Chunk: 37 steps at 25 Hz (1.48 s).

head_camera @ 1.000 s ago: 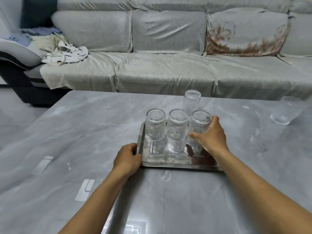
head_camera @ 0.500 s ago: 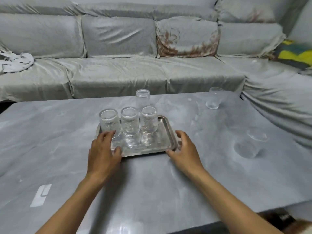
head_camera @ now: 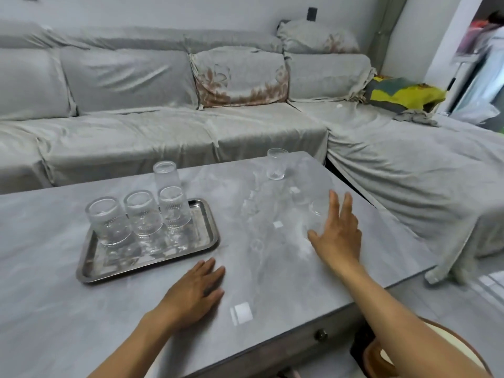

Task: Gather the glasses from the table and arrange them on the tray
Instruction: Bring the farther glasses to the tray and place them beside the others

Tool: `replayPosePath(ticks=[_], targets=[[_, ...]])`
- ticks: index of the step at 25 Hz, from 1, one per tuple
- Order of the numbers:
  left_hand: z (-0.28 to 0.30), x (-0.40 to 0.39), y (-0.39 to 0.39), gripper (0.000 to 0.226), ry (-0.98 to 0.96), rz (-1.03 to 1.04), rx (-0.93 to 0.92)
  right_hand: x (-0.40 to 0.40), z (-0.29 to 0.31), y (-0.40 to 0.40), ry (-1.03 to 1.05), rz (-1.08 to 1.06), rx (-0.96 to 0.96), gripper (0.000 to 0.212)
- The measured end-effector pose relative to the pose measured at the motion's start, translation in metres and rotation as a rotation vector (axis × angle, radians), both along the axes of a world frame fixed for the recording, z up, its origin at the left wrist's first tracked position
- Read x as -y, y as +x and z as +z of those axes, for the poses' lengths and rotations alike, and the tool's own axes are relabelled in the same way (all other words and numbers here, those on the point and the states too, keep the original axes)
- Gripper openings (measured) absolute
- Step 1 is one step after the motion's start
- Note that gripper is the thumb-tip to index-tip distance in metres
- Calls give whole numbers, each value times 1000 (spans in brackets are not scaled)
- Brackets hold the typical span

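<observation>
A steel tray [head_camera: 201,236] lies on the grey table's left half with three ribbed glasses upside down in a row [head_camera: 141,214]; a fourth upturned glass [head_camera: 165,178] stands just behind them. One clear glass [head_camera: 276,163] stands upright near the table's far right edge. Another clear glass [head_camera: 315,214] sits partly hidden behind my right hand [head_camera: 338,233], whose fingers are spread beside it, not closed on it. My left hand [head_camera: 196,287] rests flat and open on the table, just right of the tray's near corner.
A cloth-covered grey corner sofa [head_camera: 163,137] wraps the table's far and right sides. A round wooden stool [head_camera: 425,347] stands at the near right corner. A drawer knob [head_camera: 321,335] shows on the table's front edge.
Both hands have left the tray. My right hand has moved right to the near clear glass; my left hand has slid right onto the bare table. The view has swung right.
</observation>
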<state>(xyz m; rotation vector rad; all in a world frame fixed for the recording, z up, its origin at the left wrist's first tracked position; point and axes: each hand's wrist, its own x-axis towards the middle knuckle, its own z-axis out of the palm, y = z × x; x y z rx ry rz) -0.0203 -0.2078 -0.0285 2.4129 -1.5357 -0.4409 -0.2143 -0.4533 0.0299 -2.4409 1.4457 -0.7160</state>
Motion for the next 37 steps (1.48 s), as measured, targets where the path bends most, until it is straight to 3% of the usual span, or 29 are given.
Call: replayPosePath(ticks=[4,10,13,15,17,20,23,25,27,30,37], targets=[[-9,-1,0,65,-18,0,28,27,-18,16,398,-57,335,111],[-15,-5,3,76,-50,-37,64,23,-33,23,272,-112,342,86],[0,-3,6,59,32,-91,69,5,-23,41,396,-77,592,71],[15,-9,16,48,-46,-109,-9,-24,-11,64,557,21,734,67],[28,-28,35,33,-329,82,-106,-61,2,97,714,155,810,65],[38,-63,74,22,-745,652,-251,-114,11,150,934,314,912,60],[34,-98,114,31,-717,1019,-254,-162,10,198,1109,408,989,61],[25,-116,137,46,-546,1126,-288,-190,2,226,997,464,931,55],[17,-127,150,52,-424,1153,-408,-213,-8,247,746,549,772,66],[15,-136,154,25,-457,1128,-498,-238,-18,267,432,677,510,78],[14,-142,155,24,-519,1076,-501,-269,-51,297,195,744,314,83]])
